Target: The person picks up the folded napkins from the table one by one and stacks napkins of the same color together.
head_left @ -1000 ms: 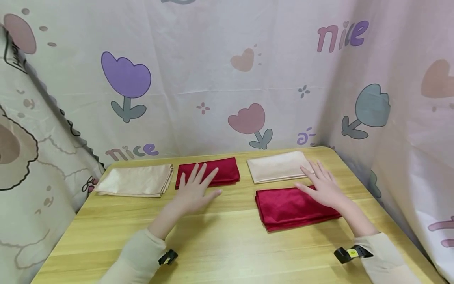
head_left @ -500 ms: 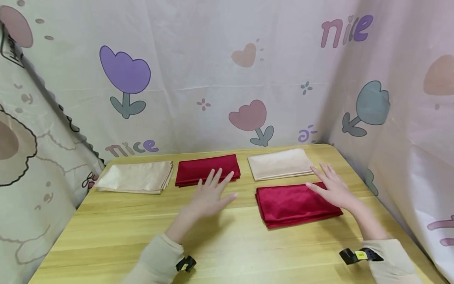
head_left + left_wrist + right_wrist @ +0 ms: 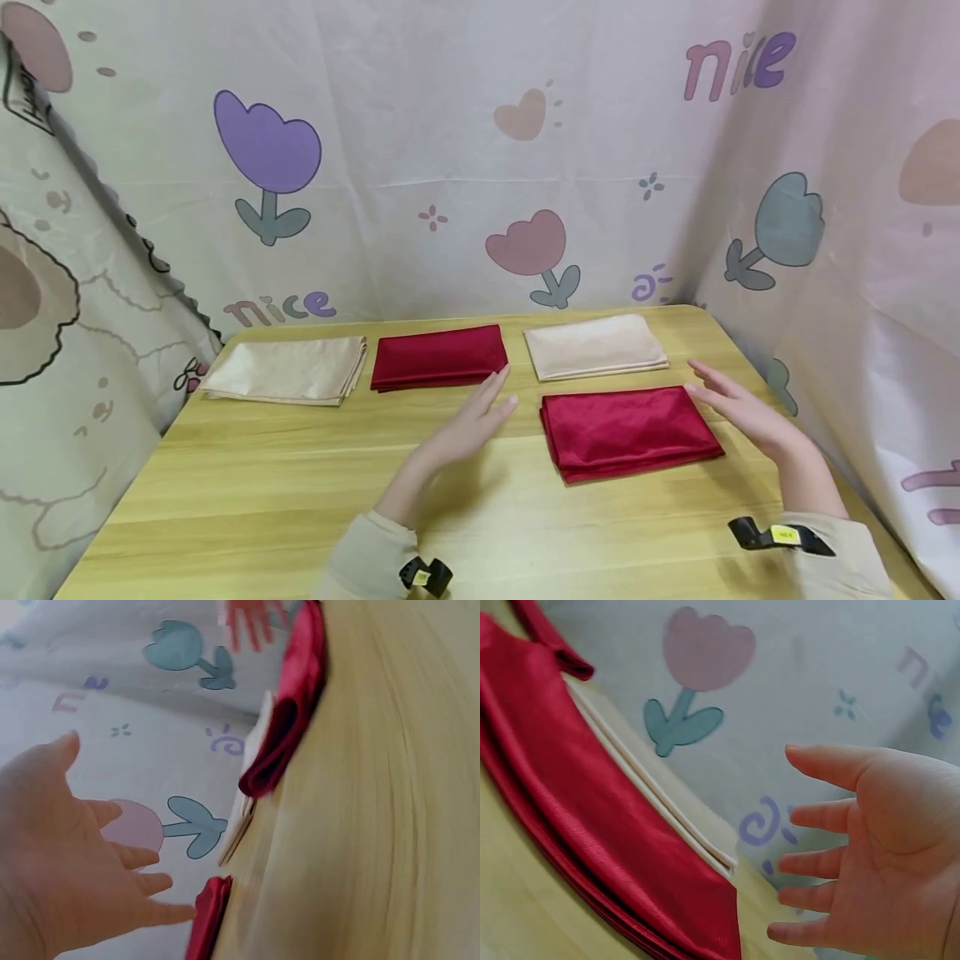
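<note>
Four folded satin cloths would be several; a front red cloth [image 3: 626, 433] lies folded on the table between my two hands. Behind it is a folded cream cloth [image 3: 592, 347]. Another red cloth [image 3: 438, 358] lies at the back middle, and a second cream cloth [image 3: 285, 371] at the back left. My left hand [image 3: 467, 427] hovers left of the front red cloth, its fingers straight and palm turned inward. Off the right end of that cloth, my right hand [image 3: 750, 417] is raised with straight fingers. Both palms show bare in the wrist views.
The wooden table [image 3: 285, 500] carries all the cloths. A patterned curtain [image 3: 405, 125] hangs along its back edge and both sides. Black wrist cameras sit at both sleeves.
My left hand has moved right, away from the back red cloth. My right hand has drawn right, off the front red cloth. Both palms have turned to face each other; the cloths stay put.
</note>
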The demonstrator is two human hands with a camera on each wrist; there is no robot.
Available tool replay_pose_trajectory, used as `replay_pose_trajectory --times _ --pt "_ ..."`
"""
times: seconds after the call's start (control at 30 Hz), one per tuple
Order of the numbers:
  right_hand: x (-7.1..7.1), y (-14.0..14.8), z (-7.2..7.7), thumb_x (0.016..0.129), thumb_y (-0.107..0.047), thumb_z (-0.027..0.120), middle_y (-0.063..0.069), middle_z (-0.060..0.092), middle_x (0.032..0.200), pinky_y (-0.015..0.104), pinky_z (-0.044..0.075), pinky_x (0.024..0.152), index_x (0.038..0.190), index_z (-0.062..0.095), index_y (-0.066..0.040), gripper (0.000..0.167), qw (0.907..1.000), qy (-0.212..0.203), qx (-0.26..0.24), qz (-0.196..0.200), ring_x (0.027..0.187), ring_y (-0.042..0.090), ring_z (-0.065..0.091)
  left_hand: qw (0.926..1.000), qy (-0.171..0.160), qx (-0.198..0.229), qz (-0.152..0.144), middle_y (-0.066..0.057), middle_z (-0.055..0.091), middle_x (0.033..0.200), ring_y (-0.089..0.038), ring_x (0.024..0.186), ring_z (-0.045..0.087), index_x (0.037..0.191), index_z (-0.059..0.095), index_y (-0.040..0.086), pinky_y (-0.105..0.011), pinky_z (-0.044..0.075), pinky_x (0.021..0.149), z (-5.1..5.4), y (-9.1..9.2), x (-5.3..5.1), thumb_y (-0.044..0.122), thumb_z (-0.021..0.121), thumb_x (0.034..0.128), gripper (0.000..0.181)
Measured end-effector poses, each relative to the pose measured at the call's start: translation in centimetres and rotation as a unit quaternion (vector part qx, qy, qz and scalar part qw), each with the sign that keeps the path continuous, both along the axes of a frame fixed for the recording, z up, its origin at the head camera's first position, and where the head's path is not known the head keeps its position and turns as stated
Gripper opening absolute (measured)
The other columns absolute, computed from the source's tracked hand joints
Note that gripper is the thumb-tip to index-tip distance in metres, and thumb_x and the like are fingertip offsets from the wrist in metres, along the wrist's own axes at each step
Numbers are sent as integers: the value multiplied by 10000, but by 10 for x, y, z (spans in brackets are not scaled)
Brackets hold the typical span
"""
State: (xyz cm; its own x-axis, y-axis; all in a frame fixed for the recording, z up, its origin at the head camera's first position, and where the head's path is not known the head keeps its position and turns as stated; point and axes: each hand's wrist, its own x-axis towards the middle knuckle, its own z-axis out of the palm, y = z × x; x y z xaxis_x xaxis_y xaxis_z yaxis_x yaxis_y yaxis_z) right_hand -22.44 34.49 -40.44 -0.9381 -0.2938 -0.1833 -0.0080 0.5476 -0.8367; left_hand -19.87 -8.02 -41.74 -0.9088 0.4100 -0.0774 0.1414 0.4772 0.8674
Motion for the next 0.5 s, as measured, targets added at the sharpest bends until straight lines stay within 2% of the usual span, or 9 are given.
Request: replay_pose_trajectory --times 0.1,0.17,0.23,0.27,0.3,0.37,0.43,0.5 --pt "-1 7 -5 1108 -324 423 397 19 1660 796 181 1134 1632 57 38 735 9996 -129 -255 11 1496 627 75 9944 -553 900 -70 35 53 1760 -287 1634 27 1665 83 342 -630 92 1289 -4 6 -3 641 324 1062 715" --pt "-3 11 -10 1116 -322 403 395 21 1660 783 202 1139 1626 49 57 728 9988 -216 -434 -4 1495 607 85 9832 -1015 1516 -108 8 34 1762 -315 1630 45 1669 56 328 -636 106 1284 -7 10 -4 618 291 1078 700" --pt "-5 14 -14 1121 -322 387 383 14 1665 763 220 1152 1622 44 67 721 9978 -304 -585 -66 1496 587 84 9677 -1397 2094 -130 -78 51 1760 -384 1617 94 1675 42 290 -644 141 1275 -11 15 -5 576 272 1096 685" --pt "-6 16 -16 1123 -329 381 381 17 1666 713 277 1165 1622 37 67 724 9975 -342 -615 -100 1497 581 87 9591 -1597 2335 -128 -121 60 1755 -412 1608 120 1676 30 275 -643 161 1272 -13 18 -6 563 253 1103 680" --pt "-7 17 -17 1124 -338 380 380 15 1666 617 355 1173 1621 27 68 732 9969 -392 -667 -143 1499 581 87 9485 -1805 2599 -125 -162 72 1747 -439 1597 146 1677 19 260 -644 182 1266 -15 21 -6 553 244 1107 680" --pt "-8 20 -20 1122 -350 387 382 -3 1665 384 467 1119 1621 -4 61 755 9948 -514 -846 -239 1507 581 77 9336 -2037 2948 -83 -249 120 1719 -482 1574 187 1678 12 218 -632 196 1268 -20 25 -6 530 222 1114 678" --pt "-10 23 -24 1124 -366 374 388 -16 1663 182 496 987 1620 -48 50 773 9922 -648 -1024 -293 1513 588 57 9223 -2201 3177 -11 -286 137 1703 -499 1564 198 1677 9 183 -622 197 1271 -24 29 -5 521 210 1117 684" --pt "-10 28 -28 1125 -376 361 393 -54 1658 77 472 899 1614 -96 42 789 9882 -760 -1292 -317 1513 599 20 9164 -2283 3289 65 -299 148 1696 -504 1562 201 1676 12 164 -611 198 1273 -28 33 -3 530 207 1114 699"
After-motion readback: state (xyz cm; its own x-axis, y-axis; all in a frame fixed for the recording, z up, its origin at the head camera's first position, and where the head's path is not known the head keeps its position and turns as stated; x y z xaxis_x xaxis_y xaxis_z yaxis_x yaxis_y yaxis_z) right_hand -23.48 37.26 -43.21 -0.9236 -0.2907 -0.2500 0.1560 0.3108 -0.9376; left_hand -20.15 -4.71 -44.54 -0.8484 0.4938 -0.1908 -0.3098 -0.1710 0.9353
